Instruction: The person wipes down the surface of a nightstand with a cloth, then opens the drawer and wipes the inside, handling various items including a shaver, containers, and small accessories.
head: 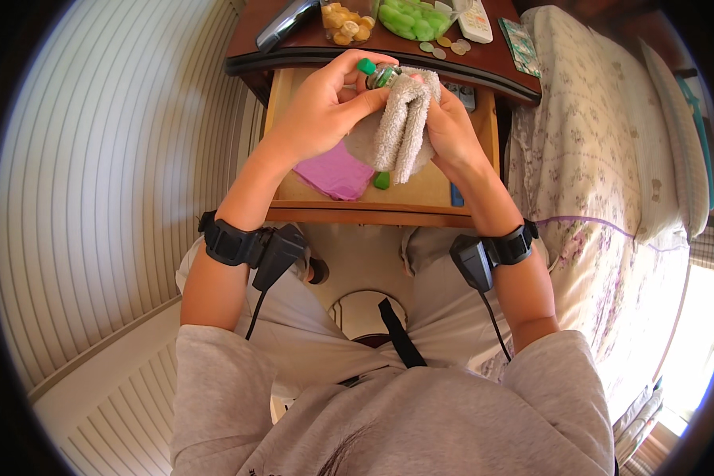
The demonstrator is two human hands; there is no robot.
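Above an open wooden drawer (428, 193), my left hand (327, 104) grips a small bottle (382, 75) with a green cap, tilted toward the upper left. A folded pale terry cloth (401, 128) hangs from my right hand (455, 122), whose fingers are closed on it. The cloth lies against the bottle and covers its lower end. Below my hands, a pink cloth (336, 172) rests in the drawer beside a small green object (381, 180). A blue item (457, 195) sits at the drawer's right side, partly behind my right wrist.
On the dark wooden tabletop (309, 44) stand a container of orange-yellow pieces (349, 24) and a tub of green pieces (413, 21). Nearby are a silver cylinder (285, 27), a white remote control (475, 21), several coins (446, 44) and a blister pack (519, 47). A bed (577, 131) flanks the right.
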